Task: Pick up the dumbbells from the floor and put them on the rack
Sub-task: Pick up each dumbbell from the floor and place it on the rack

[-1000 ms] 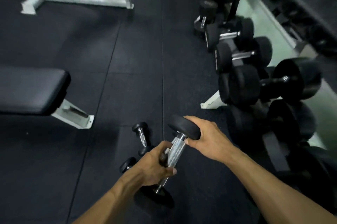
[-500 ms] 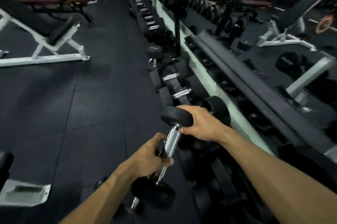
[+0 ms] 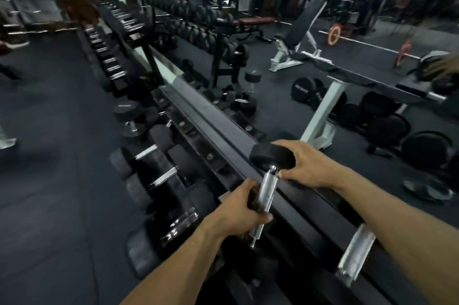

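Observation:
I hold a small dumbbell [image 3: 267, 188] with a chrome handle and black round heads, tilted, over the rack's top rail [image 3: 223, 130]. My left hand [image 3: 238, 212] grips the lower part of the handle. My right hand [image 3: 308, 165] wraps the upper black head from the right side. The lower head is hidden behind my left hand and wrist. The long black rack runs from lower right to the far upper left along a mirror wall.
Several larger black dumbbells [image 3: 159, 165] sit on the rack's lower tier to the left. A chrome handle [image 3: 356, 253] lies on the rail at lower right. Dark rubber floor [image 3: 49, 155] spreads left. The mirror shows a bench and barbell plates.
The view has risen from the floor to the rack. Both hands carried the dumbbell up and toward the top rail; the other small dumbbells on the floor are out of sight.

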`<state>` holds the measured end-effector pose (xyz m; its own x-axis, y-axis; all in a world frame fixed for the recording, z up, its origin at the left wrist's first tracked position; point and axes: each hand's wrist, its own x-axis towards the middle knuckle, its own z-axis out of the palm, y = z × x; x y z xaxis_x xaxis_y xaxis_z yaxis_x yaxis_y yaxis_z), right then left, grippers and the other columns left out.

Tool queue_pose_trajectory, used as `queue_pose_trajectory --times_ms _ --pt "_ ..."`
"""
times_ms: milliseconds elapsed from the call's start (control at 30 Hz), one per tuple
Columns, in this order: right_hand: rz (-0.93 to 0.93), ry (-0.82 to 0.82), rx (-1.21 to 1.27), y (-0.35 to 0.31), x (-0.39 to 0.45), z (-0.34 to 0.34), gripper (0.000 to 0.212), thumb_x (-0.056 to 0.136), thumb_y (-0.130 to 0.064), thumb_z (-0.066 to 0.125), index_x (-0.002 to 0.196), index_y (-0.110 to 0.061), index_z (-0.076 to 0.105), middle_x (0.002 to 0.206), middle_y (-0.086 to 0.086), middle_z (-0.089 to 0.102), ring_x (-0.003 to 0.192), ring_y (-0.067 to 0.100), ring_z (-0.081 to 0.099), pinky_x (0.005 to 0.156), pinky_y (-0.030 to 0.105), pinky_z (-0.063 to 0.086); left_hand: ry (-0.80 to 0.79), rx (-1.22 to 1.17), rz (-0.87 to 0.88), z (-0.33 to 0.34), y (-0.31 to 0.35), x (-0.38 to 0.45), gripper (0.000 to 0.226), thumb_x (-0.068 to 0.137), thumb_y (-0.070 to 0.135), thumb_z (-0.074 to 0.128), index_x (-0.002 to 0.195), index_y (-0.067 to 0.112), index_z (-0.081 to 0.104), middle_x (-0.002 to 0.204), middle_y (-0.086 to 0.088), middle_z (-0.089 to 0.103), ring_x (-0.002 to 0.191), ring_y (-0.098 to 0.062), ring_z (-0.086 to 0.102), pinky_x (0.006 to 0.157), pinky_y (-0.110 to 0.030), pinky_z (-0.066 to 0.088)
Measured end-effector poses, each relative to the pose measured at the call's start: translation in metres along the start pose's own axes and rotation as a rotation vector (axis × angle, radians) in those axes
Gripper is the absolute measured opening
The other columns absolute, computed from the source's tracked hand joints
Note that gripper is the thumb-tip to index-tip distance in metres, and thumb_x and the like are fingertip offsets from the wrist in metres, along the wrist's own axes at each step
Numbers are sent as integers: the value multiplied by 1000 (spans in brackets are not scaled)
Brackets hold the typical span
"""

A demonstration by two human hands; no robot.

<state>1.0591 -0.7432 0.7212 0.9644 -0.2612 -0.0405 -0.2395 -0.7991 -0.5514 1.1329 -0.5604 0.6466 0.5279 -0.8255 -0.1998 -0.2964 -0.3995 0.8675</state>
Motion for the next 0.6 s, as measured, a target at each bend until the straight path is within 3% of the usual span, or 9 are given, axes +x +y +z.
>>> queue_pose_trajectory --times_ms 67,133,233,333,467,533,600 --pt "45 30 -30 20 10 -17 55 69 -11 76 121 -23 62 105 -3 71 96 16 68 90 37 54 -37 21 6 8 9 35 45 77 22 79 109 25 48 88 5 61 78 -11 58 77 -30 51" --pt "97 17 -22 31 17 -26 54 72 -3 77 120 -21 62 101 1 72 90 20 70 85 36 57 -55 31 -6 12 12 50 43 78 21 78 108 25 48 79 4 60 69 -12 58 71 -33 54" --pt "211 -24 1 56 39 -21 50 71 -2 78 115 -20 63 96 1 70 91 22 68 87 39 55 -112 39 -41 15 5 85 42 80 21 78 109 29 49 78 7 60 65 -6 58 63 -27 55" --pt "257 -51 11 78 58 -13 47 72 -4 78 113 -19 62 98 2 68 94 22 66 91 43 53 -172 109 -71 5 0 112 50 80 24 78 122 27 50 86 7 62 73 -6 60 64 -23 52" --pt "313 -28 72 81 61 -11 46 76 -4 75 115 -22 57 100 0 65 98 20 62 88 31 49 -223 176 -62 2 -1 124 58 79 27 78 131 27 51 102 1 67 90 -14 65 88 -33 54" --pt "332 -52 68 87 62 -9 48 79 -4 75 118 -22 56 101 -3 64 99 18 61 85 26 46 -237 173 -64 0 -4 129 59 79 27 78 131 29 52 104 1 68 92 -14 66 92 -37 53" --pt "334 -65 65 87 63 -11 49 79 -6 75 120 -23 56 101 -3 65 98 18 63 87 30 49 -227 161 -46 0 -3 127 56 79 27 78 130 28 54 105 2 68 94 -14 66 94 -36 52"
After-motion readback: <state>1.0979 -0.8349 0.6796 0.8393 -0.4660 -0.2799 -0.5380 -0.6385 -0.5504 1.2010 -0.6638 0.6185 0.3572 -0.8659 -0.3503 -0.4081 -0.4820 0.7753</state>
